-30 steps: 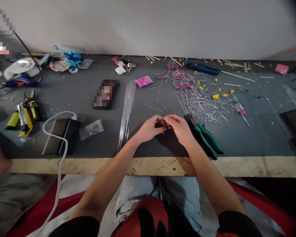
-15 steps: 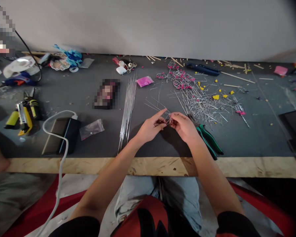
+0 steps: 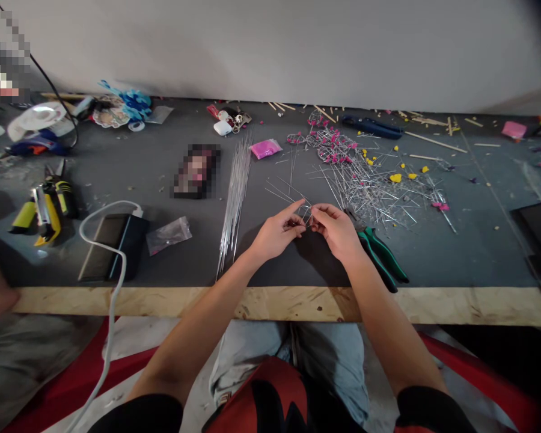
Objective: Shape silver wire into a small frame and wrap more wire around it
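Cluttered dark bench [image 3: 455,252], both hands [image 3: 277,231] [image 3: 338,231] pinching a thin wire piece [image 3: 307,216] between fingertips, probably for bending; green pliers [image 3: 381,255] parked just right, within reach.

Landmark: bundle of straight wires [image 3: 235,186], lying on the table [image 3: 455,252] near its middle.

- Left of the bundle: a plastic bag [image 3: 168,235], then a power bank [image 3: 112,245] with a cable [image 3: 106,288] running off the front edge; further left, a cluster of hand tools [image 3: 45,204].
- Behind the bundle, by the wall: an earbud case [image 3: 222,127].
- Just right of its far end: a small packet [image 3: 264,148].
- Right of the bundle, nearer the front edge: left hand [image 3: 277,231] and right hand [image 3: 338,228], fingertips meeting on a bent wire piece [image 3: 307,218].
- Right of the hands, touching distance: pliers [image 3: 379,252].
- Behind the pliers: a heap of cut wire pieces [image 3: 365,180].
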The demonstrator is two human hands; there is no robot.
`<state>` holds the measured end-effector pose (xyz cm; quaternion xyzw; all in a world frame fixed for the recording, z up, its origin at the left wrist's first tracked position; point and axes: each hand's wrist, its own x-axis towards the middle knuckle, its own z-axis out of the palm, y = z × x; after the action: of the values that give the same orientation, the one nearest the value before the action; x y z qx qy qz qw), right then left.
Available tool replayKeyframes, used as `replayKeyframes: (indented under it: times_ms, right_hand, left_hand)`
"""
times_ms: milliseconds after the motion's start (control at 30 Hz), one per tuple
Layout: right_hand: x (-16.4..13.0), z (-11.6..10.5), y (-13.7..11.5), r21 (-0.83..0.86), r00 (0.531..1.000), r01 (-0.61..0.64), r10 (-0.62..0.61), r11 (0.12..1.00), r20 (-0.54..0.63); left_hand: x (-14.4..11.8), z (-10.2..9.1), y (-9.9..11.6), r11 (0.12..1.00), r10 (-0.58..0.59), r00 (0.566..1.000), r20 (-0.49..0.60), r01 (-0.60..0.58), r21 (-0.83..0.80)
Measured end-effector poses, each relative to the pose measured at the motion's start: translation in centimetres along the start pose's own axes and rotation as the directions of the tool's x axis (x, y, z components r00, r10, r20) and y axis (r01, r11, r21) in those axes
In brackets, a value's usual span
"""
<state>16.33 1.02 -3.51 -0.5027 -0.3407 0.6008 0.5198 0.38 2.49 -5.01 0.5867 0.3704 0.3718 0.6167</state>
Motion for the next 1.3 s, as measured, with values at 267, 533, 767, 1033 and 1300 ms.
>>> replayKeyframes:
  times_ms: [267,533,767,1033,1300]
  right_hand:
    - [-0.2,0.3,0.7,-0.286,0.969,0.194,-0.228,0.938,-0.091]
    - [-0.6,0.4,0.4,-0.509,0.957,0.208,-0.282,0.836,-0.073]
    - [-0.2,0.5,0.8,-0.553,0.971,0.177,-0.236,0.814,-0.037]
    - [0.3,0.6,1.5,-0.484,0.972,0.199,-0.235,0.852,-0.015]
    - [-0.1,1.1,1.6,-0.464,0.951,0.225,-0.297,0.857,-0.088]
  left_hand:
    - [0.1,0.0,-0.2,1.0,-0.008,0.999,-0.039,0.009,0.03]
    - [0.1,0.0,-0.2,0.999,-0.026,0.999,-0.044,0.028,0.04]
    - [0.1,-0.5,-0.7,0.971,0.006,1.0,-0.016,-0.002,0.24]
    - [0.3,-1.6,-0.3,0.932,0.053,0.998,0.024,-0.058,0.358]
    - [0.4,-1.4,-0.6,0.946,0.043,0.999,0.012,-0.044,0.321]
